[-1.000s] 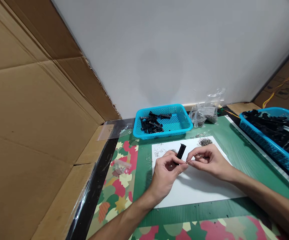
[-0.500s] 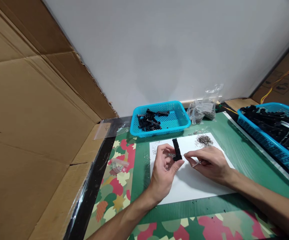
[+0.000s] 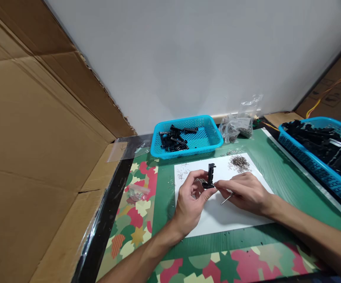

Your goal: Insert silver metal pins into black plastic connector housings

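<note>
My left hand point(image 3: 191, 198) grips a black plastic part point(image 3: 211, 175) near its lower end, thumb below and fingers behind. The part stands upright over a white sheet of paper point(image 3: 214, 222). Close against its lower right side are the fingertips of my right hand point(image 3: 245, 192), closed in a pinch. A thin metal rod-like tool point(image 3: 226, 199) sticks out beneath those fingers; its other end is hidden. Whether a small piece also sits between the right fingertips I cannot make out. A pile of tiny metal pieces point(image 3: 239, 163) lies on the paper beyond my right hand.
A blue basket point(image 3: 188, 155) behind the paper holds several black parts. Another blue basket point(image 3: 320, 165) at the right is heaped with them. Clear bags point(image 3: 237, 127) of small pieces stand against the wall. Cardboard point(image 3: 40, 137) walls off the left side.
The black part has been turned in my left hand, so a different side shows. My right fingertips have moved left, up against it, and the metal tool now points more steeply downward.
</note>
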Demonstrator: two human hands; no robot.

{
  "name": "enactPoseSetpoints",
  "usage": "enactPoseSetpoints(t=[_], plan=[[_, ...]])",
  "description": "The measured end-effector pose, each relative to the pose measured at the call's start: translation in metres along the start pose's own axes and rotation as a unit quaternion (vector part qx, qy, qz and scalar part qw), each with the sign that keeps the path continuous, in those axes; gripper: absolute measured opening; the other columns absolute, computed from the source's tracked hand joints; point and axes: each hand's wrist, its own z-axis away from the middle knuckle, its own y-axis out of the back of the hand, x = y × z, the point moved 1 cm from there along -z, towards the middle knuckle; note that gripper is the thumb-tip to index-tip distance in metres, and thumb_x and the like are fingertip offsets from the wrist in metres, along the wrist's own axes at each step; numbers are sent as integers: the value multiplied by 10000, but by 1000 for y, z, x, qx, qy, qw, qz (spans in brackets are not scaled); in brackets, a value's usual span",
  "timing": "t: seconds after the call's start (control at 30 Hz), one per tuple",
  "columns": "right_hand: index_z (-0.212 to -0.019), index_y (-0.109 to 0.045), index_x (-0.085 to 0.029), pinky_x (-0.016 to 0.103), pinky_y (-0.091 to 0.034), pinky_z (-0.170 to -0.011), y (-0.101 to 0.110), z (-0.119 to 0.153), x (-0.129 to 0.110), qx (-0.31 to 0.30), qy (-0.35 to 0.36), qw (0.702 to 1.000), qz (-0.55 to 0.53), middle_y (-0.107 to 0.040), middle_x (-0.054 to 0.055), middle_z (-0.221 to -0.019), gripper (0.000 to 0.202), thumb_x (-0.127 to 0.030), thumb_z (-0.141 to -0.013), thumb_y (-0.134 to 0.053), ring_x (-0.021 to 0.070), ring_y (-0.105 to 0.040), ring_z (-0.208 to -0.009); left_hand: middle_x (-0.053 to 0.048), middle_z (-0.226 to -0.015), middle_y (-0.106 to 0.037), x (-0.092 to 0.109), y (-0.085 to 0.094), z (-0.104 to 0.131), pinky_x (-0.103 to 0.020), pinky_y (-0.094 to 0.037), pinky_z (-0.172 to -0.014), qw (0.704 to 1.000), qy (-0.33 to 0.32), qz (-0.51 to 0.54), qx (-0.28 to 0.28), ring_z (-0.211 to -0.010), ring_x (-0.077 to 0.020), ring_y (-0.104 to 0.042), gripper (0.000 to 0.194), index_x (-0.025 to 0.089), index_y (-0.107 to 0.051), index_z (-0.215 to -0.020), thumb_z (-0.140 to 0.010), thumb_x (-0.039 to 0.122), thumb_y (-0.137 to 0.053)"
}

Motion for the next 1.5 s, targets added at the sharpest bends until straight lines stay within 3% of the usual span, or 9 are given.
enactPoseSetpoints(t=[0.37, 0.7, 0.9, 1.1, 1.2, 1.3, 1.4, 1.5], plan=[[-1038, -654, -144, 292, -358, -452, 6, -4, -3, -20, 21, 999, 14, -593, -29, -597, 203, -93, -1063, -459, 116, -519, -453, -47, -1043, -732, 1, 0, -2, -253, -503, -667, 1000, -5, -15, 2, -759, -137, -649, 373, 197, -670, -1169, -892, 382, -838], [-1082, -642, -146, 286, -357, -457, 5, -2, -2, -11, 22, 999, 28, -622, -30, -602, 223, -62, -1056, -437, 111, -529, -460, -77, -1113, -744, 3, 0, -4, -258, -515, -679, 1000, 17, 3, 0, -808, -161, -701, 402, 192, -672, -1165, -876, 409, -849], [-1115, -647, -149, 271, -359, -453, 4, -1, -2, -10, 13, 1000, 9, -632, -37, -609, 244, -31, -1024, -453, 103, -541, -459, -78, -1034, -761, 1, 0, -4, -272, -520, -703, 999, 38, 32, -10, -823, -184, -711, 422, 188, -680, -1182, -871, 414, -855], [-1119, -673, -154, 254, -386, -456, 3, 0, 1, 4, 10, 1000, -4, -669, -32, -625, 255, -21, -1008, -484, 100, -572, -461, -69, -1062, -744, 4, -1, -5, -233, -468, -577, 998, 36, 49, 1, -615, -88, -581, 415, 178, -748, -1124, -811, 403, -901], [-1095, -688, -153, 243, -390, -457, 3, -1, 2, 1, 0, 1000, -15, -688, -24, -629, 249, -32, -1025, -483, 97, -588, -467, -16, -818, -690, 3, -1, -5, -218, -374, -486, 997, 53, 51, -1, -514, -62, -460, 452, 168, -776, -1154, -808, 431, -898], [-1107, -700, -143, 224, -420, -470, 2, 0, 5, 3, -13, 999, -34, -732, -5, -669, 182, -84, -1044, -540, 96, -636, -494, 46, -589, -530, 2, -1, -5, -217, -277, -432, 996, 70, 62, -13, -453, -61, -365, 507, 138, -782, -1197, -839, 489, -862], [-1152, -710, -139, 207, -463, -488, 1, 1, 8, -4, -30, 998, -53, -769, 6, -705, 142, -153, -1039, -625, 102, -685, -520, 27, -635, -557, 2, 0, -6, -215, -250, -420, 995, 65, 78, -18, -447, -53, -368, 542, 123, -788, -1211, -856, 529, -839], [-1242, -692, -155, 196, -535, -551, 0, 2, 10, -5, -39, 996, -78, -820, 16, -801, 241, -99, -1018, -625, 111, -748, -604, -10, -717, -612, 5, 1, -6, -220, -248, -422, 995, 52, 73, -34, -444, -46, -384, 530, 122, -800, -1196, -955, 586, -709]])
